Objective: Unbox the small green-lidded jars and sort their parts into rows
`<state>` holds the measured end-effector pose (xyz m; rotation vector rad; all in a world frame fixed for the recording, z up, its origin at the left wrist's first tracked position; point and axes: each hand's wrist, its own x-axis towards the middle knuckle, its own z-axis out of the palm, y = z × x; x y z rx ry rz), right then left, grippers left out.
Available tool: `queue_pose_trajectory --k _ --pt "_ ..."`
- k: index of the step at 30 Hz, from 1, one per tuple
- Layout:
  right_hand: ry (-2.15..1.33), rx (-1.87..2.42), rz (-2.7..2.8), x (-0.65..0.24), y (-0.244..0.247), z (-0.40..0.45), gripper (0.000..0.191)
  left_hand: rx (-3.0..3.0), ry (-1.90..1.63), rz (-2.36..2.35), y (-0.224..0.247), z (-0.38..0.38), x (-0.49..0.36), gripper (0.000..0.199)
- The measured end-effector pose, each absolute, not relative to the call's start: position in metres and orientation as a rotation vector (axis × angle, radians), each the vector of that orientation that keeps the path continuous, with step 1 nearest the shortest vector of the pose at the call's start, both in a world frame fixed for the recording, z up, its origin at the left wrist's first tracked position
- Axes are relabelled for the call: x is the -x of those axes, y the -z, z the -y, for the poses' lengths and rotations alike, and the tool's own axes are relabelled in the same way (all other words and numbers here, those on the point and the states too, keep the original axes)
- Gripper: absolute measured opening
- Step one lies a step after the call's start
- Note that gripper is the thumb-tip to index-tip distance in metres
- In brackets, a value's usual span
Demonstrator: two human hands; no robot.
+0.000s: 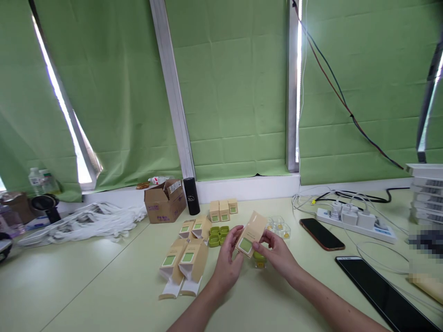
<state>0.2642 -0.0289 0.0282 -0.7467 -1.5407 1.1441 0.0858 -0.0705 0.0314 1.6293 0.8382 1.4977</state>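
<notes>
Between my two hands, a small tan cardboard box [255,227] with a green square on its face is held tilted above the table. My left hand [230,256] grips its left side, and my right hand [277,252] pinches its lower right side with the thumb on the front. Just below it, partly hidden by my right hand, sits a small clear and green container [259,261]. Several green square containers [214,236] stand left of my hands. Clear containers with yellow bits [278,226] are behind my right hand. Open-ended tan boxes [192,256] lie to the left.
Further back are closed small tan boxes [219,211], a black cylinder [191,196] and a brown carton [164,201]. A white bundle [90,224] lies far left. On the right are a phone [321,234], a dark tablet-like device [380,291] and a power strip [356,223] with trailing cables.
</notes>
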Motion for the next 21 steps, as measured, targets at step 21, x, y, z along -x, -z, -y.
queue_pose_trajectory --k 21 --pt "-1.338 0.716 1.371 -0.266 -0.036 0.03 0.065 -1.825 -1.525 -1.172 -0.033 0.077 -0.087 0.038"
